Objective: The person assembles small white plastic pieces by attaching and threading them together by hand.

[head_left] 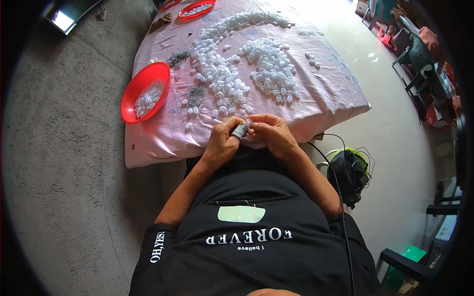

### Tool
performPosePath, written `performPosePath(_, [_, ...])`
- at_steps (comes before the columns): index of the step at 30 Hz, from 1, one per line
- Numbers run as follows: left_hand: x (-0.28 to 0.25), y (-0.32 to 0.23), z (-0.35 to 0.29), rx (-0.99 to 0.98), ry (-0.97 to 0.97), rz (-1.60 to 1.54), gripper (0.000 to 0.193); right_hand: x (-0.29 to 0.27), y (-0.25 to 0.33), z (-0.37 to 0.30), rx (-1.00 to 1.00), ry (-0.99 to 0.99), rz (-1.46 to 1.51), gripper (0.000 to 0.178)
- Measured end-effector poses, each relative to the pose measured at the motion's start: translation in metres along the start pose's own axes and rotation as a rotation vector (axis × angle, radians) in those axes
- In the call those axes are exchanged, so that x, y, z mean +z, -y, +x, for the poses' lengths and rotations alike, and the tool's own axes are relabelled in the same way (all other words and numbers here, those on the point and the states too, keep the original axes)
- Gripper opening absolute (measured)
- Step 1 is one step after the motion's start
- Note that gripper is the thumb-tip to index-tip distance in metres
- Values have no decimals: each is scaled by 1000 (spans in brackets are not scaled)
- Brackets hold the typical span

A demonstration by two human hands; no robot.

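Both hands meet at the near edge of the pink-covered table. My left hand (220, 143) is closed, with a grey wrap (240, 130) around one digit. My right hand (277, 136) pinches from the other side, its fingertips against the left's. Between them shows a small white plastic piece (249, 121), mostly hidden by the fingers. Just beyond lies a long curved heap of small white oval plastic pieces (217, 69), with a second heap (274, 69) to its right. Two grey piles of tiny wiry bits (196, 92), too small to name surely, lie left of the heaps.
A red bowl (129, 106) holding translucent white pieces stands at the table's left edge; another red bowl (196, 15) is at the far left. A black and lime-green object with cables (349, 170) stands on the floor at right. Chairs (419, 56) stand at far right.
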State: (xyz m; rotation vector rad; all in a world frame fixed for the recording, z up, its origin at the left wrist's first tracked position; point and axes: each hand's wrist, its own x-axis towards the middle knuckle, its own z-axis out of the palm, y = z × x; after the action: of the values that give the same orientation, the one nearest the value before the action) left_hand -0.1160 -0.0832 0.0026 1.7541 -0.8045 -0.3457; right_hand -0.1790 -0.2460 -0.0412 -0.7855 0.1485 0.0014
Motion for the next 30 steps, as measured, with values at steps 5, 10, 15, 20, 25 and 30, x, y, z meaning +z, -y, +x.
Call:
performPosePath(5, [0, 5, 1, -7, -12, -20, 16, 4, 4, -3, -9, -16, 13, 26])
performPosePath(10, [-1, -3, 1, -55, -29, -58, 15, 5, 4, -3, -14, -19, 5, 30])
performPosePath(15, [-2, -1, 0, -70, -8, -15, 16, -1, 5, -1, -62, 12, 98, 26])
performPosePath(20, [-3, 4, 2, -69, -18, 22, 15, -7, 5, 1, -107, -58, 102, 22])
performPosePath(25, [-3, 10, 4, -59, -70, 61, 14, -3, 7, -1, -124, -180, 61, 19])
performPosePath(30, [-11, 16, 22, 11, -165, 328, 15, -4, 8, -1, -140, -222, 50, 19])
